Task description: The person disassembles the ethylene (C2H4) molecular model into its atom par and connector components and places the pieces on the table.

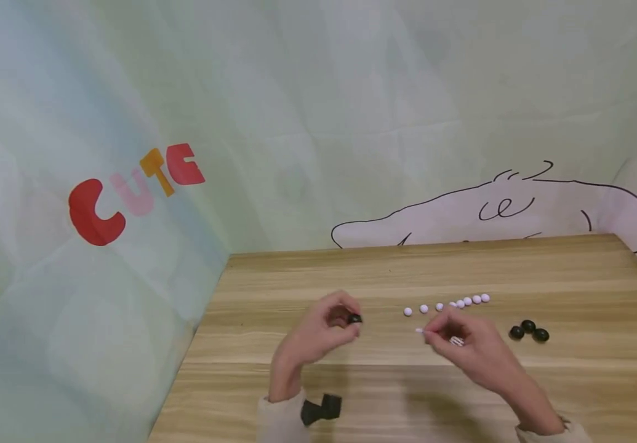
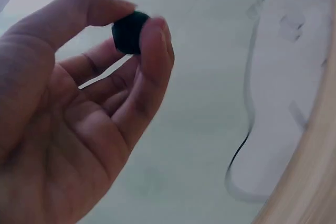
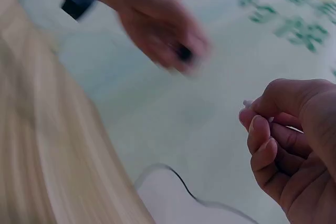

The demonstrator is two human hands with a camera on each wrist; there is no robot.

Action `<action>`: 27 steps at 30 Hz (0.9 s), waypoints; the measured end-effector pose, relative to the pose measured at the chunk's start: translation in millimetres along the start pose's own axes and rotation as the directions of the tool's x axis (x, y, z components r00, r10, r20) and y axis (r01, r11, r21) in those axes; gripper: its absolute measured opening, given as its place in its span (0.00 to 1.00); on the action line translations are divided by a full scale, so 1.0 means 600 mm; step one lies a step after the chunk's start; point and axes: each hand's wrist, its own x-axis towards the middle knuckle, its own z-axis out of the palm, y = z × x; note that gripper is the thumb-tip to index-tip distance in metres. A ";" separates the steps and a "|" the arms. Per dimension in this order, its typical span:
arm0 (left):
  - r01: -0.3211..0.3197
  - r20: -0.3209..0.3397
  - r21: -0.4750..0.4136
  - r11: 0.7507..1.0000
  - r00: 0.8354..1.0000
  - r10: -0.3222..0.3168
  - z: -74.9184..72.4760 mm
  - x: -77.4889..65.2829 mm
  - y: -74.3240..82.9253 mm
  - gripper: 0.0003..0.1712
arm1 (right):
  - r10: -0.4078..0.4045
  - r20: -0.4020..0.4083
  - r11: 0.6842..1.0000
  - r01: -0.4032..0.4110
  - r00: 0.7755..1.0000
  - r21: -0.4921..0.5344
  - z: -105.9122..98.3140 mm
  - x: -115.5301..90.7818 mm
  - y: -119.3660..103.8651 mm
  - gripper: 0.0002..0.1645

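Note:
My left hand (image 1: 320, 326) is raised over the table, pinching a small dark round bead (image 2: 128, 32) between thumb and fingertips. To its right, my right hand (image 1: 476, 351) pinches a thin white piece (image 3: 247, 103) that pokes out past the fingertips, like the end of a cord; I cannot tell its kind. By the right palm, a small white bundle with dark lines (image 1: 456, 341) shows between the fingers in the head view. Beyond the right hand, several small white beads (image 1: 423, 309) lie in a row. Three glossy black beads (image 1: 528, 327) sit grouped to the right.
The wood-grain table (image 1: 274, 277) ends at a back edge against a pale printed cloth (image 1: 296, 123). Colourful letters mark the cloth on the left, and a line-drawn figure (image 1: 434, 221) is printed behind the table. A black strap (image 1: 320, 409) is on the left wrist.

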 end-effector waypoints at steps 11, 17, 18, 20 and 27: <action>0.115 -0.202 -0.077 0.990 0.971 -0.129 -0.049 -0.033 -0.018 0.19 | 0.369 0.046 0.879 -0.333 0.928 -0.340 0.004 -0.050 0.102 0.04; 0.157 -0.131 -0.030 0.987 0.978 -0.160 -0.021 -0.016 -0.022 0.16 | 0.380 0.013 0.826 -0.334 0.925 -0.454 0.039 -0.076 0.131 0.08; 0.160 -0.117 -0.022 0.987 0.980 -0.162 -0.017 -0.014 -0.023 0.16 | 0.385 0.007 0.819 -0.337 0.923 -0.464 0.041 -0.078 0.133 0.09; 0.159 -0.093 -0.002 0.987 0.983 -0.158 -0.008 -0.007 -0.024 0.16 | 0.374 -0.006 0.814 -0.331 0.928 -0.477 0.043 -0.082 0.136 0.09; 0.148 -0.010 0.099 0.984 0.989 -0.148 0.038 0.029 -0.021 0.11 | 0.400 -0.036 0.787 -0.364 0.916 -0.498 0.042 -0.088 0.133 0.07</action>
